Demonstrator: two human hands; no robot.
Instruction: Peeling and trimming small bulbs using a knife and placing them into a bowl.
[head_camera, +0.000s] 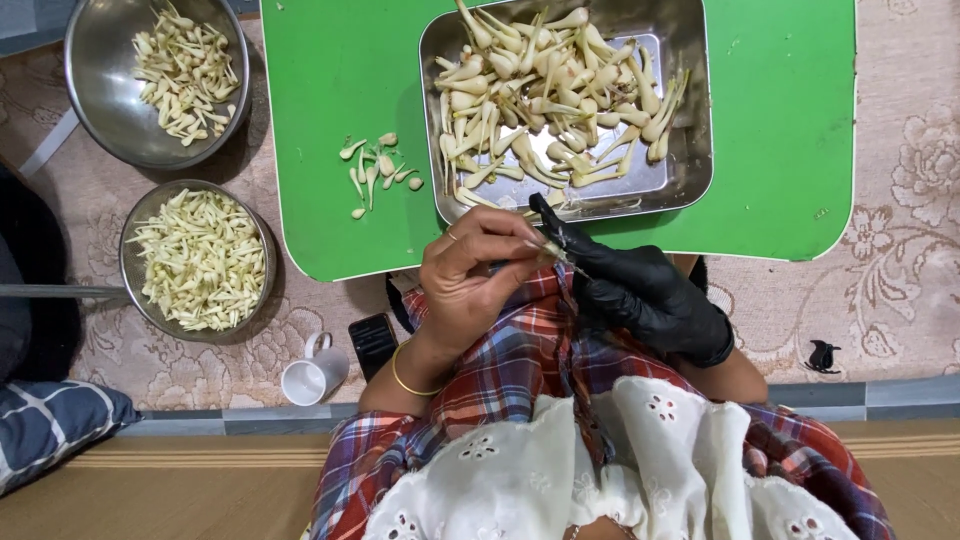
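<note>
Just beyond the hands, a green board (330, 80) and steel tray (690, 120) of pale florets (550, 90) are seen. One floret (553, 252), probably light and easily snapped, is pinched between the bare left hand (475, 275) and gloved right hand (640, 290); its thicker base is best gripped.

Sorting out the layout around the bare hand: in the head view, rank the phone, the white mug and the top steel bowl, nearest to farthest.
From the left hand:
1. Black phone, just below-left.
2. White mug, beyond the phone, on its side.
3. Top steel bowl, far upper left corner.
</note>
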